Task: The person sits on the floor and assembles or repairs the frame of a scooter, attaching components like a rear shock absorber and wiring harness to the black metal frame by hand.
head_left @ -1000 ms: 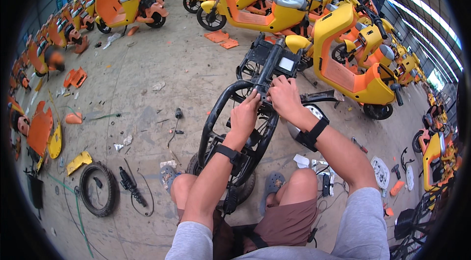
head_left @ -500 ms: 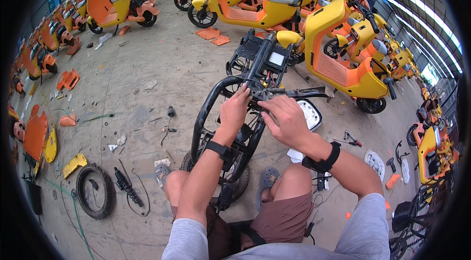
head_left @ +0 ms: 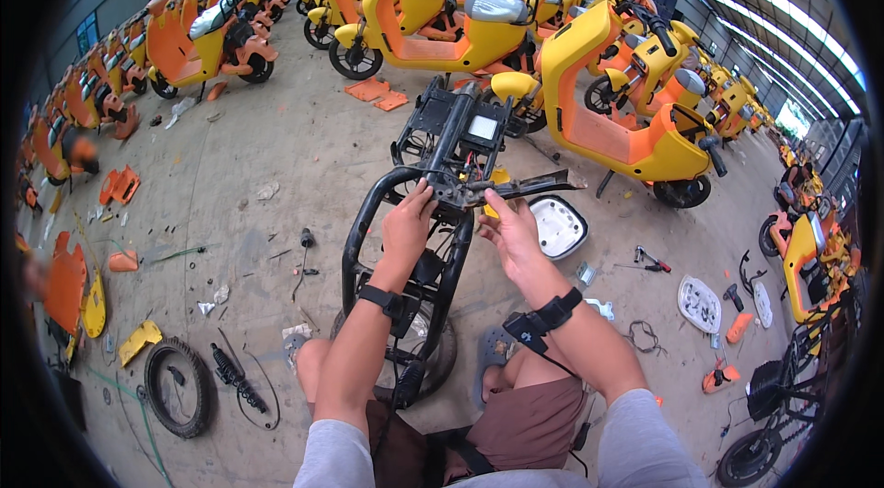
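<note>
In front of me stands a stripped black scooter frame [head_left: 353,262], with a tube loop, a platform at the far end and a crossbar [head_left: 543,184] sticking out rightward. My left hand [head_left: 407,226] has its fingertips pressed on the bracket where loop and crossbar meet, fingers together. My right hand [head_left: 508,232] is turned palm inward just below that junction, its fingers apart and loosely curled, one fingertip at the bracket's edge. Wires and a small yellow piece [head_left: 497,180] show beside the frame's central tube. Whatever lies under my fingertips is too small to make out.
Yellow-orange scooters [head_left: 626,129] line the back and sides. A white tray [head_left: 578,232] of small parts, tools [head_left: 652,260] and white plates [head_left: 698,304] lie rightward. A loose tyre [head_left: 198,387], a shock absorber [head_left: 241,377] and orange panels [head_left: 64,281] lie leftward.
My right hand has come down and outward from atop the bracket and turned palm inward. My left hand stays on the bracket. The view has shifted, showing the scene further left in frame.
</note>
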A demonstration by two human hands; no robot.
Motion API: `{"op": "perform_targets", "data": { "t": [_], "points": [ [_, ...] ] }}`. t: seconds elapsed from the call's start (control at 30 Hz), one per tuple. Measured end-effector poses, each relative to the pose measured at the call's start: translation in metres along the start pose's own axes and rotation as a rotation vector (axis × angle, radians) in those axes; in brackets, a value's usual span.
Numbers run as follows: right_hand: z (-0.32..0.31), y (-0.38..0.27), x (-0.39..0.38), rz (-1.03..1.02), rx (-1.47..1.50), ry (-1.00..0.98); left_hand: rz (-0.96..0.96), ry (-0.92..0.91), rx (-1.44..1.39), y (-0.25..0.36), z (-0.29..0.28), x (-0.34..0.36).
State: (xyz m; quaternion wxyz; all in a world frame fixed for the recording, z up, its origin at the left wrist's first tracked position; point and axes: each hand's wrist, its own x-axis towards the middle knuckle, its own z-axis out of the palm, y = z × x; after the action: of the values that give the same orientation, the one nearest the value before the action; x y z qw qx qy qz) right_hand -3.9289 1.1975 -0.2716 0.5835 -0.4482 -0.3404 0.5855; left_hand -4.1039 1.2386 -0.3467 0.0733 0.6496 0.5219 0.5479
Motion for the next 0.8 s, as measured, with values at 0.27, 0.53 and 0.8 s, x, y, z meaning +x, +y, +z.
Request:
{"op": "perform_targets", "data": {
  "t": [0.27,0.53,0.8],
  "points": [
    [-0.004,0.044,0.044,-0.548,-0.086,0.064,0.11,-0.152,0.025,0.008,-0.013,-0.002],
    [0.004,0.036,0.034,-0.593,-0.247,0.048,-0.394,-0.158,-0.255,0.025,-0.049,0.006],
    [0.003,0.039,0.04,-0.592,-0.31,0.062,-0.616,-0.194,-0.773,0.01,-0.049,0.009]
  ]
}}
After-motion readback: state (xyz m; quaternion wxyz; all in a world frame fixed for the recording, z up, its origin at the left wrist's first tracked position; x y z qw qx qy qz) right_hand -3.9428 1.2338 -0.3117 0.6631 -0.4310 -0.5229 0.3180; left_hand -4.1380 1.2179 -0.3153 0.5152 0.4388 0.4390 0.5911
